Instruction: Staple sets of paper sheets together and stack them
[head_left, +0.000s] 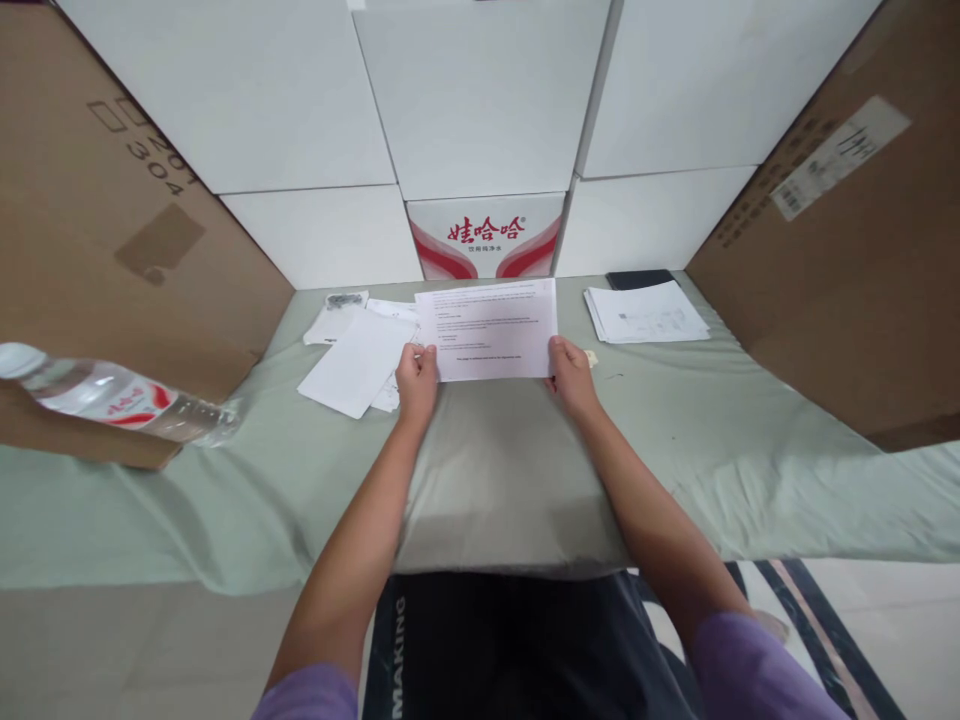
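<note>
- The table (300,500) is draped in a pale green cloth and walled in by white boxes (480,100) at the back and brown cartons (112,250) on either side.
- A water bottle (112,400) lies on its side at the left, well apart from the hands.
- A stack of printed papers (646,312) sits at the right rear, with a dark phone (639,279) just behind it.
- Loose white sheets (358,362) lie fanned out just left of the centre.
- The printed sheet (487,328) lies at the middle of the table, text facing up, its near edge held at both corners.
- The left hand (417,380) pinches the near left corner, thumb on top.
- The right hand (571,375) grips the near right corner the same way.
- By my reading, the step in hand is squaring up or lifting this sheet; a fold would call for bringing the near edge evenly onto the far one.
</note>
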